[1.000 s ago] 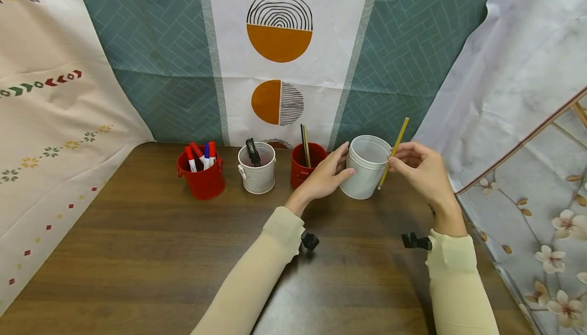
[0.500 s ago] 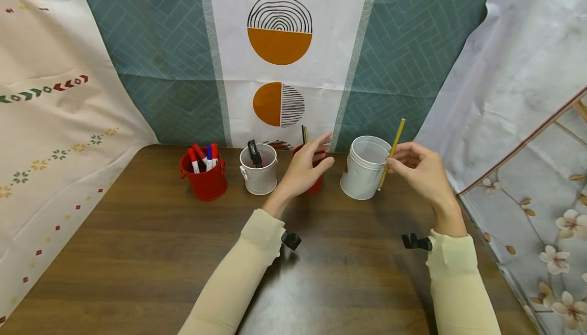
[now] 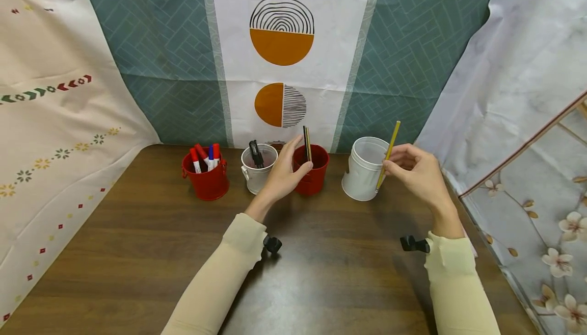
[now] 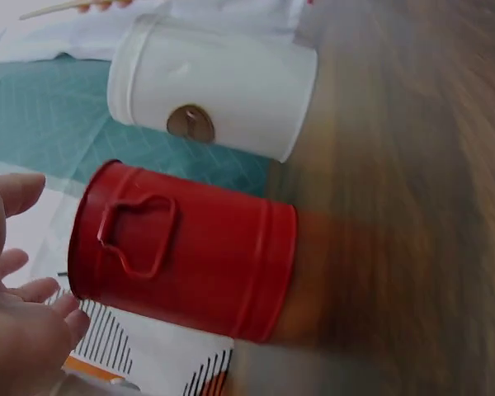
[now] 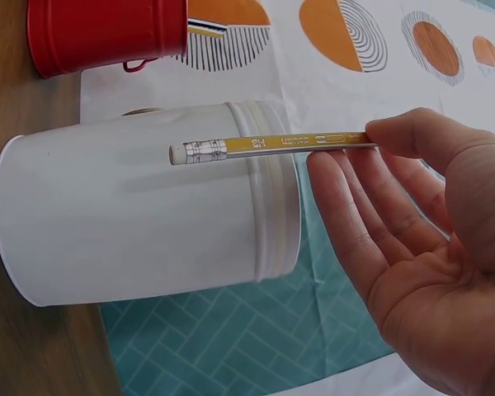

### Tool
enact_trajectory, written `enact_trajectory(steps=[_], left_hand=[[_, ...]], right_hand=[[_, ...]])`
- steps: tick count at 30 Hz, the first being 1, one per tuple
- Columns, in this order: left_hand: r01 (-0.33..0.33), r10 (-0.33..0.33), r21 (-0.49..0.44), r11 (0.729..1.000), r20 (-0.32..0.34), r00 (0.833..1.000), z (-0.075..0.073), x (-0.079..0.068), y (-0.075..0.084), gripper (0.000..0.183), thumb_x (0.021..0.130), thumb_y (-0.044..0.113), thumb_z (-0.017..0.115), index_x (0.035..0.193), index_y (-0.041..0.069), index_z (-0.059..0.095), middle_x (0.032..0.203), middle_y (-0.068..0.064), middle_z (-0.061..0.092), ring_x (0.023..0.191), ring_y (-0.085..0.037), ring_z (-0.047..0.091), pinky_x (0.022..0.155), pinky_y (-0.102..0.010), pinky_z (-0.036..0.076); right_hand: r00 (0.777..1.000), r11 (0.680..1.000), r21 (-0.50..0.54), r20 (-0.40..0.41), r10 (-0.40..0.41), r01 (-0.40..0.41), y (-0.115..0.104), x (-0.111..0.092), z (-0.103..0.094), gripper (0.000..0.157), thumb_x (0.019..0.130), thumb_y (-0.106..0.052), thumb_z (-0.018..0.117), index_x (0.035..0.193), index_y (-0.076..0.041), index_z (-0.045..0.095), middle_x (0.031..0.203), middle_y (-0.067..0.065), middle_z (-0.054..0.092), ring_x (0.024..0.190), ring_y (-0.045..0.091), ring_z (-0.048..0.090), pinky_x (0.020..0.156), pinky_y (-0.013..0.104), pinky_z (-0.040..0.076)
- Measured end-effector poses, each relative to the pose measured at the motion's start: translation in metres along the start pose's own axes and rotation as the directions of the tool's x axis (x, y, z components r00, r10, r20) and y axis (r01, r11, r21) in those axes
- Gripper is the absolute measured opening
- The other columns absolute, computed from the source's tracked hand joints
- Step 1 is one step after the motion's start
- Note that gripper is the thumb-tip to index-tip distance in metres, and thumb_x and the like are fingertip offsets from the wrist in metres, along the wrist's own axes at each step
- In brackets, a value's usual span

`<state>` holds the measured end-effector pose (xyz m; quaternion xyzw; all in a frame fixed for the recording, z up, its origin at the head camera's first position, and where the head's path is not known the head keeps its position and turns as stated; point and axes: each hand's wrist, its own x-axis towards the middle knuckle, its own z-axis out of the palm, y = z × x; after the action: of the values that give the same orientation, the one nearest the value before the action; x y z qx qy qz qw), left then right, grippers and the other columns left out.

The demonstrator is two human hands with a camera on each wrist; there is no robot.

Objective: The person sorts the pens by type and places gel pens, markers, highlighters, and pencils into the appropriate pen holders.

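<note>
A yellow pencil (image 3: 390, 149) is pinched between thumb and fingers of my right hand (image 3: 418, 174). It tilts beside the larger white bucket (image 3: 359, 179), its eraser end (image 5: 179, 154) low by the bucket's wall. To the left stands a red bucket (image 3: 316, 179) with dark and yellowish pencils (image 3: 306, 141) sticking up. My left hand (image 3: 281, 174) lies at that bucket's left side, fingers spread and holding nothing. In the left wrist view the fingers are near the red bucket's rim (image 4: 82, 239); whether they touch it, I cannot tell.
Further left, a small white bucket (image 3: 258, 178) holds black pens (image 3: 256, 154). Beyond it a red bucket (image 3: 211, 184) holds several red- and blue-capped markers (image 3: 208, 157). All stand on a brown wooden table (image 3: 137, 253), with patterned cloths (image 3: 165, 95) hanging behind.
My left hand has moved left, from the larger white bucket across to the left side of the red pencil bucket. The right hand stays by the white bucket with the pencil tilted slightly differently.
</note>
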<state>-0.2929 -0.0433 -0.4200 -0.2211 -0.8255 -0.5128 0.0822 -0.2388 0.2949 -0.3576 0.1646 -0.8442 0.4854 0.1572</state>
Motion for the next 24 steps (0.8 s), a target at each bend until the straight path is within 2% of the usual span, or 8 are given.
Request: enact_trajectory(steps=[3, 7, 13, 18, 24], left_hand=[[0.038, -0.038, 0.005, 0.999, 0.019, 0.999, -0.003, -0.004, -0.007, 0.077, 0.105, 0.03, 0.067, 0.17, 0.02, 0.026, 0.172, -0.007, 0.031, 0.158, -0.025, 0.03, 0.129, -0.049, 0.027], [0.077, -0.076, -0.015, 0.997, 0.045, 0.996, -0.007, -0.008, -0.017, 0.08, 0.105, 0.028, 0.067, 0.17, 0.018, 0.022, 0.173, -0.01, 0.029, 0.158, -0.027, 0.031, 0.13, -0.048, 0.027], [0.09, -0.084, -0.047, 0.995, 0.126, 0.988, -0.002, -0.009, -0.025, 0.082, 0.106, 0.025, 0.066, 0.171, 0.013, 0.016, 0.174, -0.012, 0.027, 0.158, -0.029, 0.032, 0.129, -0.046, 0.03], [0.107, -0.098, -0.051, 0.993, 0.147, 0.984, 0.001, -0.007, -0.028, 0.081, 0.107, 0.024, 0.064, 0.171, 0.011, 0.016, 0.175, -0.012, 0.022, 0.16, -0.028, 0.029, 0.129, -0.045, 0.03], [0.131, -0.115, -0.098, 0.987, 0.152, 0.982, 0.0, -0.007, -0.03, 0.082, 0.107, 0.021, 0.065, 0.17, 0.008, 0.015, 0.175, -0.014, 0.021, 0.157, -0.035, 0.034, 0.128, -0.049, 0.031]], right_hand=[[1.0, 1.0, 0.019, 0.003, -0.003, 0.003, 0.0, 0.001, 0.002, 0.024, 0.096, -0.001, 0.077, 0.117, 0.006, 0.069, 0.095, 0.006, 0.076, 0.076, 0.012, 0.076, 0.068, 0.019, 0.06], [1.0, 1.0, 0.015, 0.016, -0.009, 0.008, 0.0, 0.002, 0.005, 0.022, 0.096, 0.0, 0.076, 0.116, 0.006, 0.07, 0.093, -0.001, 0.076, 0.076, 0.01, 0.075, 0.068, 0.019, 0.06], [1.0, 1.0, 0.014, 0.015, -0.001, 0.001, 0.002, 0.0, 0.006, 0.019, 0.094, 0.004, 0.077, 0.111, 0.005, 0.071, 0.091, -0.006, 0.075, 0.076, 0.012, 0.075, 0.068, 0.019, 0.06], [1.0, 1.0, 0.014, 0.028, -0.009, 0.008, 0.003, 0.0, 0.008, 0.019, 0.095, 0.001, 0.077, 0.112, 0.006, 0.071, 0.093, 0.005, 0.077, 0.076, 0.008, 0.074, 0.068, 0.019, 0.06], [0.999, 1.0, 0.018, 0.046, -0.02, 0.019, 0.001, 0.002, 0.011, 0.021, 0.094, -0.002, 0.079, 0.112, 0.005, 0.071, 0.097, 0.017, 0.076, 0.078, 0.007, 0.074, 0.069, 0.02, 0.061]])
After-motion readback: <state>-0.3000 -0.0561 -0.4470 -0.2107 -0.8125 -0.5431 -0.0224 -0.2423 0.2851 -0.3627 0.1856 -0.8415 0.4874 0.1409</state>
